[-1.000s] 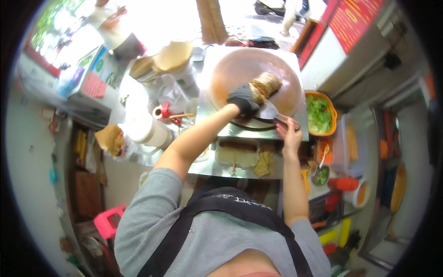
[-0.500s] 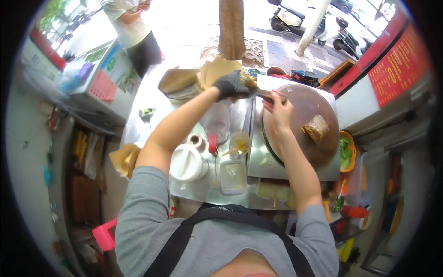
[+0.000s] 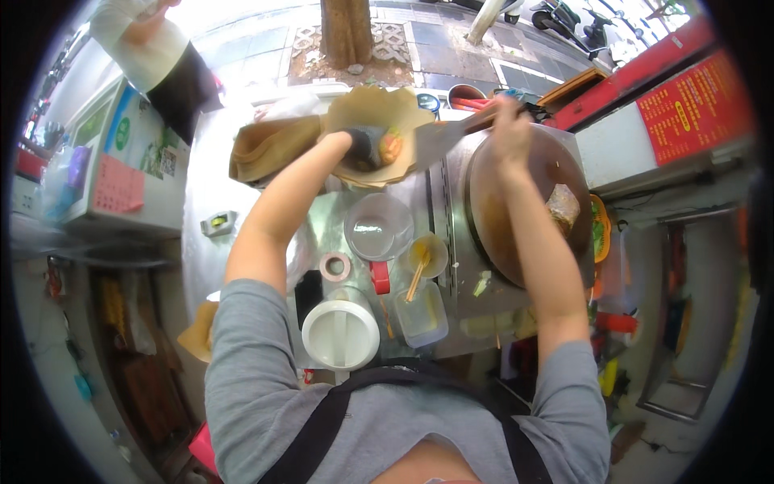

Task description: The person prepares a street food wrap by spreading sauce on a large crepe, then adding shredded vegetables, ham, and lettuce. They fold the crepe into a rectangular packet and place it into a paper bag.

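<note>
My left hand (image 3: 367, 149), in a black glove, is closed on a filled wrap piece (image 3: 392, 148) and lies over the open brown paper bags (image 3: 415, 109). The cut end of the wrap shows orange and yellow filling; most of my left fingers are hidden. Up and to the right, my right hand (image 3: 512, 137), somewhat blurred, grips the wooden handle of a spatula (image 3: 439, 143). Its broad metal blade points left, close beside the paper. On the round griddle (image 3: 504, 218) lies another wrap piece (image 3: 563, 208), partly behind my right forearm.
Nearer me stand a clear round tub (image 3: 379, 227), a tape roll (image 3: 335, 267), a bowl with chopsticks (image 3: 429, 254), a clear rectangular box (image 3: 422, 315) and a white lidded container (image 3: 341, 335). An orange basket (image 3: 601, 230) sits right of the griddle. Someone stands beyond the counter at far left.
My left hand has carried the wrap piece left and down onto the paper bags. My right hand has drawn the spatula away to the upper right. The view has shifted.
</note>
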Motion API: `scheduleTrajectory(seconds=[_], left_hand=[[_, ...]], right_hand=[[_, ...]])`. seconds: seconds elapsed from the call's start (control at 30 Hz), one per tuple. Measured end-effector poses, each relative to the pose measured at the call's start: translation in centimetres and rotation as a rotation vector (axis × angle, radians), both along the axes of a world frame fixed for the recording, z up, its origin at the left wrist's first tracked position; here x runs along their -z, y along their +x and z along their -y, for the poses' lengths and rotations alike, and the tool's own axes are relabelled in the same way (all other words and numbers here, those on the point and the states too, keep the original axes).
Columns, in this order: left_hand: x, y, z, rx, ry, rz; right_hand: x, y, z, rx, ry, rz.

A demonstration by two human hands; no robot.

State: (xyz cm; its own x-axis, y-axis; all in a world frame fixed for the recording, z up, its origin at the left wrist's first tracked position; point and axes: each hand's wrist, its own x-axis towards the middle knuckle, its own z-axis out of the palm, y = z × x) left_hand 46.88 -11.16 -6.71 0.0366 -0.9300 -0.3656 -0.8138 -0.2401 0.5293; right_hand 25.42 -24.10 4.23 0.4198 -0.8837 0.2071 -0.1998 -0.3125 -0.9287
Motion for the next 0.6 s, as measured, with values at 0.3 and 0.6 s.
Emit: scheduleTrajectory(seconds=[0.3,0.6], left_hand=[[-4.6,4.1,-2.8,-0.313,-0.315,0.055],[-3.5,4.8,-2.0,-0.593,-0.444,0.509]], right_hand=[[0.1,0.6,-2.4,-0.948,-0.501,-0.638],[3.0,2.4,-5.0,-0.960,-0.597,-0.747]])
